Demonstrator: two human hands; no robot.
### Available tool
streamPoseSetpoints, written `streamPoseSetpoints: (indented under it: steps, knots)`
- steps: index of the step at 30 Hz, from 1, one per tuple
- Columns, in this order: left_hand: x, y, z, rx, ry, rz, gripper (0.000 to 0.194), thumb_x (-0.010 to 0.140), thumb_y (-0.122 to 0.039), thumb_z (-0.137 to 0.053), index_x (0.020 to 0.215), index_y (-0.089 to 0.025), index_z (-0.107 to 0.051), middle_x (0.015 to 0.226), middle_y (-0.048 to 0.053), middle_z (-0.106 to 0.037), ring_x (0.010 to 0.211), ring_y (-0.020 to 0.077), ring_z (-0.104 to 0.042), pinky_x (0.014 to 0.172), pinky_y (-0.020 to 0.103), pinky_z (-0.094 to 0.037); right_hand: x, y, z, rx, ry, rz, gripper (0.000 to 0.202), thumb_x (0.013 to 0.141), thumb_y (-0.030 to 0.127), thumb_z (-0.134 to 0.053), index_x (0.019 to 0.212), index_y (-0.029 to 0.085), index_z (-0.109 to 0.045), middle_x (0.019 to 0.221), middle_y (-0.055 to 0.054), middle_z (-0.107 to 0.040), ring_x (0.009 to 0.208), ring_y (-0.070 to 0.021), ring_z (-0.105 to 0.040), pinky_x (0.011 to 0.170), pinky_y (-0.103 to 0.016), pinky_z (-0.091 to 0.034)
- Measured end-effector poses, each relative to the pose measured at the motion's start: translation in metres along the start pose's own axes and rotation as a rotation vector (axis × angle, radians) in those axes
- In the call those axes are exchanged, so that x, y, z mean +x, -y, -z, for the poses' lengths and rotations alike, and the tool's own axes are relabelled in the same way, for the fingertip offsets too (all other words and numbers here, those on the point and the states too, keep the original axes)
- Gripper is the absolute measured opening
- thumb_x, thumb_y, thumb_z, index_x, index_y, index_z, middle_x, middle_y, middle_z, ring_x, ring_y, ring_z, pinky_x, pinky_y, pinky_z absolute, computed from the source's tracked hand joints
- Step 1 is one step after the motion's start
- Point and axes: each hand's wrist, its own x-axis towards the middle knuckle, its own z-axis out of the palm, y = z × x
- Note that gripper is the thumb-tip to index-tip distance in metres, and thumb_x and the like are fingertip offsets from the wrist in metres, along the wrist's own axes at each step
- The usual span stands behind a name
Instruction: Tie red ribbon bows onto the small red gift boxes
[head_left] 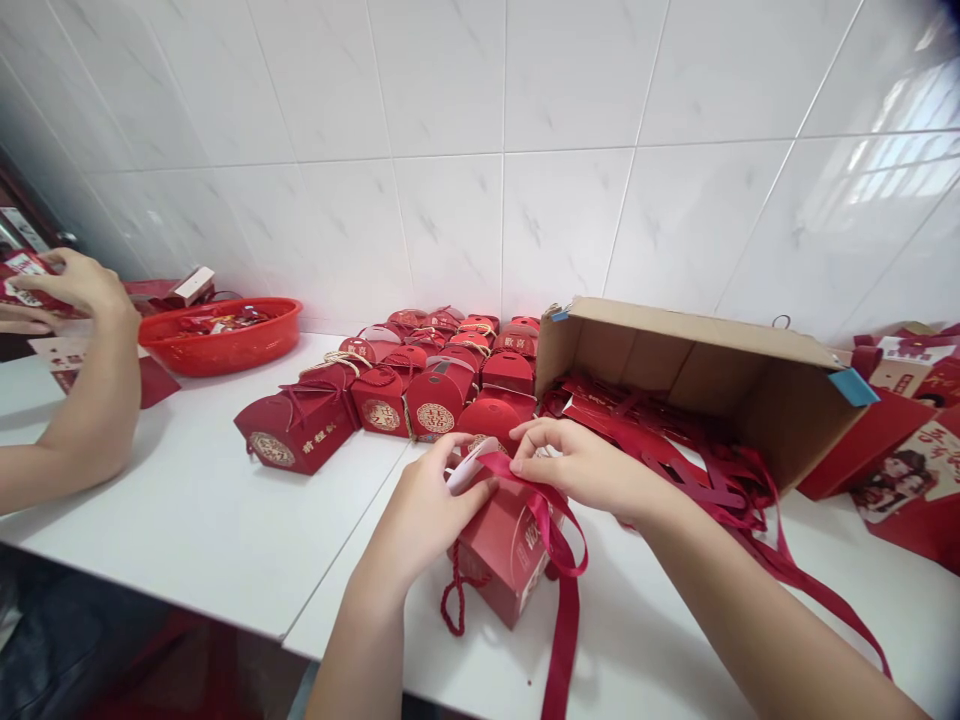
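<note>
A red paper gift box [501, 545] with gold print stands on the table right in front of me. My left hand [439, 510] grips its top from the left, thumb over the ribbon and fingers behind a pale flap [471, 465]. A wide red ribbon [566, 610] lies across the top, loops on the right side and trails down toward the table edge. With fingertips pinched together, my right hand [574, 462] holds the ribbon at the box top. A twisted red cord [454, 590] hangs from the box's left side.
Behind my hands, several red gift boxes [442, 395] stand in rows against the tiled wall. An open cardboard carton [675, 340] on its side holds flat red packaging and ribbons. Left are a red basin [225, 345] and another person's arm [90, 390]. Red bags [911, 450] stand far right.
</note>
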Motion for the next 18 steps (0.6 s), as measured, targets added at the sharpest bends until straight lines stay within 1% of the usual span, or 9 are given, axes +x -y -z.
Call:
streamPoseSetpoints:
  steps: [8,12,15,18]
  knots:
    - [-0.0029,-0.0018,0.0004,-0.001,-0.002,-0.038,0.038,0.077,-0.033,-0.061,0.114,-0.027,-0.057,0.118,0.004,-0.065,0.108,0.026,-0.061,0.086,0.035,-0.05,-0.0022,0.0029,0.0005,0.013,-0.004,0.03,0.014,0.077,0.027,-0.057,0.067,0.018,-0.061,0.085,-0.007,-0.068,0.071,-0.0157,-0.06,0.057,-0.024,-0.043]
    - [-0.0042,-0.0038,0.0003,-0.019,0.025,-0.046,0.035,0.079,-0.033,-0.059,0.114,-0.027,-0.057,0.115,0.004,-0.066,0.108,0.0252,-0.062,0.085,0.034,-0.051,0.0004,0.0028,-0.0026,0.017,-0.001,-0.003,0.012,0.076,0.025,-0.058,0.068,0.017,-0.062,0.079,-0.007,-0.067,0.067,-0.0154,-0.06,0.056,-0.024,-0.044]
    - [-0.0054,-0.0058,-0.001,-0.012,0.034,-0.043,0.034,0.08,-0.033,-0.058,0.114,-0.028,-0.056,0.112,0.003,-0.067,0.107,0.0244,-0.062,0.085,0.033,-0.051,0.002,0.0023,-0.0047,0.06,0.024,-0.035,0.011,0.076,0.024,-0.058,0.069,0.016,-0.061,0.075,-0.007,-0.066,0.062,-0.0141,-0.059,0.054,-0.023,-0.043]
    - [-0.0079,-0.0079,-0.0034,-0.009,0.051,-0.053,0.034,0.082,-0.034,-0.055,0.116,-0.029,-0.056,0.114,0.003,-0.066,0.107,0.0238,-0.062,0.087,0.033,-0.05,0.0031,0.0009,-0.0067,0.115,0.073,0.003,0.014,0.077,0.026,-0.057,0.067,0.016,-0.059,0.071,-0.006,-0.064,0.059,-0.0126,-0.056,0.051,-0.022,-0.041]
